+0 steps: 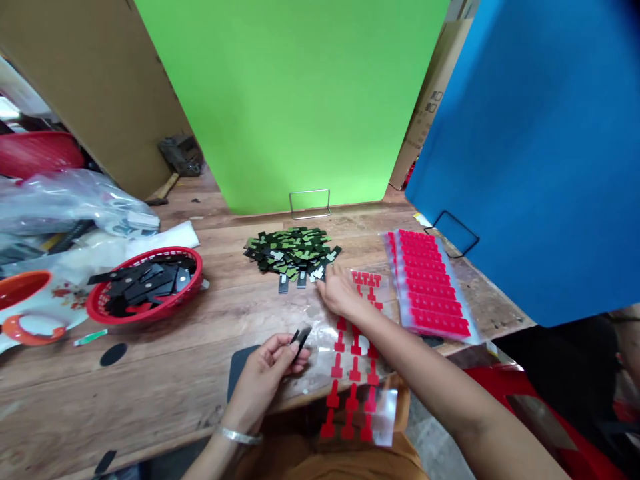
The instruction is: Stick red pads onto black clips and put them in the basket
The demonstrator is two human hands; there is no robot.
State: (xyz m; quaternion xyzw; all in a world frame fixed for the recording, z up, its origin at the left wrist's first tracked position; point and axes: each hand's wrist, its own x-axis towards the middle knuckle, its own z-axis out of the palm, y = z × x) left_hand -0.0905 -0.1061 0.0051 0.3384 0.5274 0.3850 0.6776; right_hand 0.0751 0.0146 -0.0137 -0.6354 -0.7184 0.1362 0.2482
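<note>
My left hand [267, 370] pinches a small stack of thin black pieces [301, 337] between thumb and fingers, just above the table's near edge. My right hand [339, 291] reaches forward, its fingertips at the near edge of a pile of small green and black flat parts [291, 252]; whether it grips one I cannot tell. Under my right forearm lies a clear plastic sheet with rows of red T-shaped stickers [353, 370], which hangs over the table edge.
A stack of sheets with red stickers [431, 283] lies at the right. A red basket [148, 283] of black pieces sits at the left, beside plastic bags [75, 200]. Green [295, 100] and blue [540, 153] boards stand behind, and a hammer [173, 167] lies at the back.
</note>
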